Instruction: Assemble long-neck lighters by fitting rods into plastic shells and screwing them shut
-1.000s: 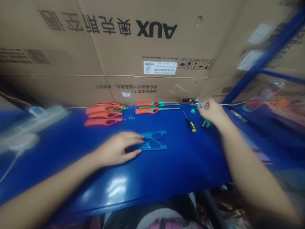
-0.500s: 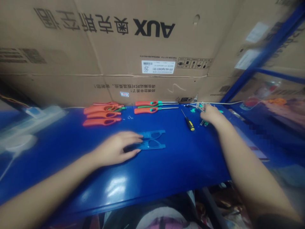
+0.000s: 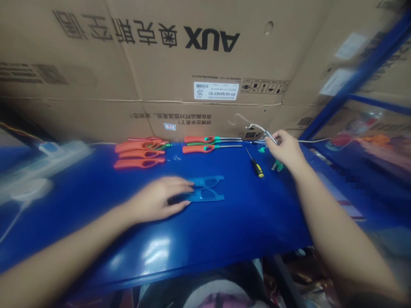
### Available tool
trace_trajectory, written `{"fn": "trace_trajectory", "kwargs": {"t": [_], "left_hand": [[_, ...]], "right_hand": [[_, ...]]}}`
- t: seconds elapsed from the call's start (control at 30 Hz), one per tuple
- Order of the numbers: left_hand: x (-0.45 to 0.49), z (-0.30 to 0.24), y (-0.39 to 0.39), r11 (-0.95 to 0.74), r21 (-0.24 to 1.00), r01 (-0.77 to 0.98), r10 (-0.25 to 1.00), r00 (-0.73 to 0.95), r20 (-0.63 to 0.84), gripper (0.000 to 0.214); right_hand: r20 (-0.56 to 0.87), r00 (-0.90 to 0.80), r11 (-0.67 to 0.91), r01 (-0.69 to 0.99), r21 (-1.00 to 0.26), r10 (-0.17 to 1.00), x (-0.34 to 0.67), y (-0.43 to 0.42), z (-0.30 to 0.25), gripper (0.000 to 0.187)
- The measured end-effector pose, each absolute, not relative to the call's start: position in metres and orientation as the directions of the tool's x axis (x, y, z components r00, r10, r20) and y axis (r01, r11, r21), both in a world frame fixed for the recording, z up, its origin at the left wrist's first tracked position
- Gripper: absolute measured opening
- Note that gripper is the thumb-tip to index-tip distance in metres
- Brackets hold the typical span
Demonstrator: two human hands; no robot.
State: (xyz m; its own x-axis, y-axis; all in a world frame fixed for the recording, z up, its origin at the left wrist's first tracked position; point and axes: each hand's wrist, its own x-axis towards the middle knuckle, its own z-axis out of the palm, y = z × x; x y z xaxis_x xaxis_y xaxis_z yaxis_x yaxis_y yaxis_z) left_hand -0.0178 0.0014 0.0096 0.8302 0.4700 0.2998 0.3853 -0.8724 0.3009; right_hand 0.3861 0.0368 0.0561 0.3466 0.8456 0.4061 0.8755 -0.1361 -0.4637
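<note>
Centre of frame: we count two blue shells (image 3: 196, 195) on the counter (image 3: 250, 226), side by side, left ends hidden under the left hand (image 3: 160, 200). That hand is half open, fingers on the upper shell, thumb at the lower; can't tell if it grips or just rests. Right of centre, the right hand (image 3: 285, 147) pinches one metal tube (image 3: 270, 137) with a white wire (image 3: 257, 126) curling off its tip; tube's rear end is hidden in the fingers. Green parts (image 3: 278, 165) beside it are partly covered, no count. Below the tube: one screwdriver (image 3: 257, 168). Upper centre: three rod-ended pieces (image 3: 194, 149), two orange, one mostly hidden green. Orange shells (image 3: 128, 164) at left overlap; we make it at least four.
</note>
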Motion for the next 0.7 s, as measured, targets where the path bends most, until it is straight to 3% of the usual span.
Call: {"fn": "trace_trajectory", "kwargs": {"t": [0.13,0.23,0.37,0.5,0.57,0.7], "left_hand": [[-0.021,0.015,0.003,-0.894,0.203,0.400,0.443,0.856,0.265,0.033],[-0.027,0.024,0.005,-0.896,0.158,0.415,0.443,0.866,0.232,0.032],[-0.033,0.033,0.003,-0.878,0.153,0.453,0.478,0.846,0.236,0.034],[-0.028,0.029,-0.005,-0.752,0.302,0.586,0.652,0.598,0.467,0.059],[-0.024,0.024,-0.009,-0.744,0.349,0.571,0.662,0.554,0.505,0.067],[-0.017,0.017,-0.012,-0.812,0.292,0.505,0.577,0.623,0.528,0.047]], "right_hand": [[0.396,0.131,0.045,0.913,-0.405,0.909,0.370,0.029,0.057,0.039],[0.354,-0.047,0.190,0.905,-0.380,0.934,0.350,0.019,0.057,0.045],[0.321,-0.234,0.361,0.828,-0.429,0.918,0.318,0.002,0.050,0.039],[0.252,-0.381,0.457,0.728,-0.511,0.890,0.287,-0.014,0.037,0.029],[0.224,-0.441,0.486,0.677,-0.553,0.869,0.276,-0.019,0.031,0.026],[0.200,-0.502,0.514,0.630,-0.582,0.841,0.269,-0.023,0.027,0.022]]}}
